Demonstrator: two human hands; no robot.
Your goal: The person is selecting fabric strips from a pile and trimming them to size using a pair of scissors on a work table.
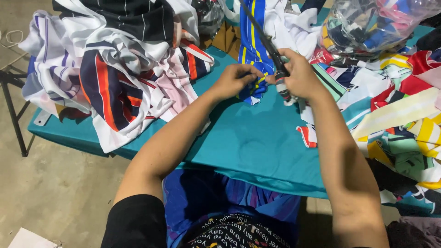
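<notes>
Two hands work together: the left hand (235, 79) pinches a blue strip (253, 50) beside the right hand (297, 78), fisted on a rod (266, 41), whose tip could snag cloth if pushed carelessly.

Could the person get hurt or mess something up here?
Maybe. The left hand pinches the blue striped cloth right beside the long dark tool gripped by the right hand, so fingers might get nicked. The big cloth pile hangs over the table edge and could slide off.
</notes>
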